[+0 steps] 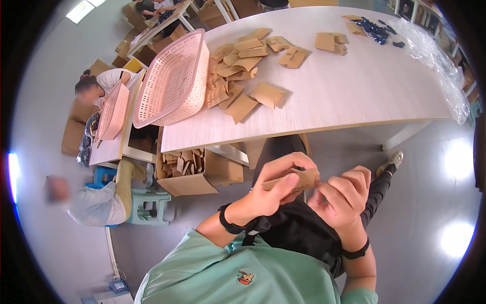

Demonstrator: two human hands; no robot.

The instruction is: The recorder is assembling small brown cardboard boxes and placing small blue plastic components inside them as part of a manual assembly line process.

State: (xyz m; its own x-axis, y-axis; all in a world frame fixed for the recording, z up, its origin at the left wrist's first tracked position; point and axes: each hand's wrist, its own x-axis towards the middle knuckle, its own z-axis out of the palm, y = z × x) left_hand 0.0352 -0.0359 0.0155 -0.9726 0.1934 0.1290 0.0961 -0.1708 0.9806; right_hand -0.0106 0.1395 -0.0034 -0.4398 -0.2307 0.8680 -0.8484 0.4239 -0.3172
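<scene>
My left hand (264, 193) is closed around a small brown cardboard pillow box (306, 179), thumb on the near side and fingers behind it. It holds the box above my lap, off the table's near edge. Just right of the box's end is my right hand (343, 200), its fingers curled and the thumb and fingertips pinched together. Whether anything small sits in that pinch cannot be made out. More brown pillow boxes (268, 95) lie in a loose pile on the white table (344, 96), some flat and some puffed out.
A pink perforated basket (174, 83) stands left of the pile. Dark small items (373, 31) and clear plastic wrap (430, 55) lie at the far right. An open carton (195, 182) of brown pieces sits below the table. Two people work at left near a green stool (149, 205).
</scene>
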